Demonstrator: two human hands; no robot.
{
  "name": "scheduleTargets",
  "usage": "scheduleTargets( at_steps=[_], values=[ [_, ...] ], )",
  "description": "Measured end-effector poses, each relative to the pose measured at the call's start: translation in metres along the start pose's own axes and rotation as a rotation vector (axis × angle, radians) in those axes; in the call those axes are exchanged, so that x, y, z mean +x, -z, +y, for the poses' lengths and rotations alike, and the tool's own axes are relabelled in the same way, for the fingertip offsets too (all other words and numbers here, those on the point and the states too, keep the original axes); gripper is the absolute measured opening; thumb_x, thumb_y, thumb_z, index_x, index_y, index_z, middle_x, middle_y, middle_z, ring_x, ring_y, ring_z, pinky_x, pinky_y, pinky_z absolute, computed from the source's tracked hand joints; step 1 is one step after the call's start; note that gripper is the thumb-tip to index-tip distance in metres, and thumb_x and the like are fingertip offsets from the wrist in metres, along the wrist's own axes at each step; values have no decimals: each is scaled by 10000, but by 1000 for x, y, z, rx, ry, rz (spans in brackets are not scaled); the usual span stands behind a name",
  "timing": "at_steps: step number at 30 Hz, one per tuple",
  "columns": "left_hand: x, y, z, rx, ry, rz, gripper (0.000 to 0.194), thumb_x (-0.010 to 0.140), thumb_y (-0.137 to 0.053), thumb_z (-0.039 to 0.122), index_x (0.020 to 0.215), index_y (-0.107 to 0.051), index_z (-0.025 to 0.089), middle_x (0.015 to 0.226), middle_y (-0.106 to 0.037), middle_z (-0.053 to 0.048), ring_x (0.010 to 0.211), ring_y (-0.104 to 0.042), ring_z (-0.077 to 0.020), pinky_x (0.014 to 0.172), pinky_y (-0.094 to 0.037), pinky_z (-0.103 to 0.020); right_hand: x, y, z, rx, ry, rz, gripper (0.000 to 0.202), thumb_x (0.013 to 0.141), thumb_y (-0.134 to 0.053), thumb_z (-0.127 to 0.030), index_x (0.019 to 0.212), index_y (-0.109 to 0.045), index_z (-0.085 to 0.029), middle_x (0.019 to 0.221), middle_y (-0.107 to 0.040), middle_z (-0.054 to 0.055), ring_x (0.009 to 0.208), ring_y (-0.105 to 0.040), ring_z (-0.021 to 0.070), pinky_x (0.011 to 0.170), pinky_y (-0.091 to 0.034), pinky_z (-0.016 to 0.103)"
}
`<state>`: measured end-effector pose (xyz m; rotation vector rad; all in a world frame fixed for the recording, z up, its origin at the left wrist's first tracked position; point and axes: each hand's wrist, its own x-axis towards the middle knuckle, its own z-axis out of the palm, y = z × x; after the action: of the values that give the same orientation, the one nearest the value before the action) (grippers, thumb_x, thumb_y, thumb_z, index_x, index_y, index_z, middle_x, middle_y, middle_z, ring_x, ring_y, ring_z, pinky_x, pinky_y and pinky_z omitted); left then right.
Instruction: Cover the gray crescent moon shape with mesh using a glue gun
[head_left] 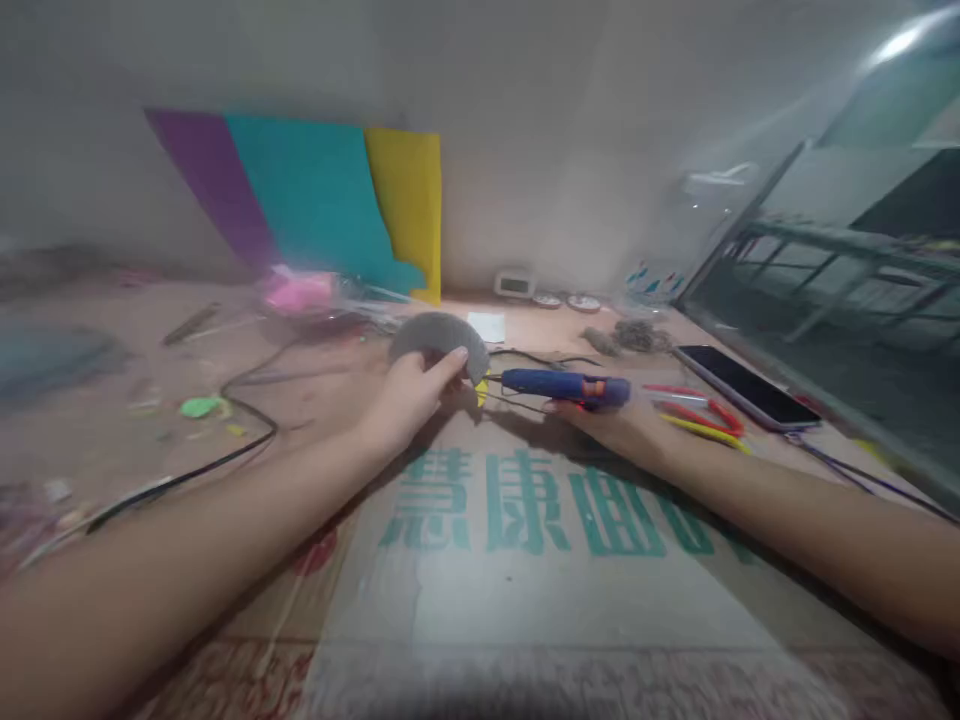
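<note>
My left hand (pixel 424 385) is closed on a grey, arched flat piece (pixel 435 328), its thumb lying on the front face. The material of this piece cannot be made out. A small yellow bit (pixel 482 392) shows at its lower right end. My right hand (pixel 600 415) grips a blue hot glue gun (pixel 551 384) from below, mostly hidden behind its body. The gun lies level and its nozzle points left, right at the end of the grey piece near the yellow bit. Whether they touch is hard to see.
A phone (pixel 750 387) lies at the right, beside red and yellow bent strips (pixel 705 418). Purple, teal and yellow sheets (pixel 315 200) lean on the wall. A dark cable (pixel 247 440) and green scrap (pixel 201 407) are at the left. A small white clock-like device (pixel 514 284) stands behind.
</note>
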<state>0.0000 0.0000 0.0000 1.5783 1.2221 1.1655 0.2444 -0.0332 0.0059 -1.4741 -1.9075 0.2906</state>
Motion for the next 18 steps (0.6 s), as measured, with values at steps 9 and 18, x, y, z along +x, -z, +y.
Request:
scheduleTargets(
  at_steps=[9, 18],
  values=[
    [3, 1, -5, 25, -30, 10, 422, 830, -579, 560, 680, -636, 170, 639, -641, -31, 640, -575, -177, 628, -418, -272, -1, 5, -5, -24, 132, -119, 225, 770, -680, -425, 705, -620, -218, 612, -619, -4, 551, -568, 163, 516, -419, 268],
    [3, 1, -8, 16, -41, 7, 429, 827, -582, 567, 686, -640, 167, 644, -641, -34, 649, -584, -181, 648, -428, -277, 2, 10, -8, -55, 313, -166, 185, 800, -679, -384, 777, -666, -201, 716, -663, 19, 671, -618, 172, 605, -440, 266]
  ],
)
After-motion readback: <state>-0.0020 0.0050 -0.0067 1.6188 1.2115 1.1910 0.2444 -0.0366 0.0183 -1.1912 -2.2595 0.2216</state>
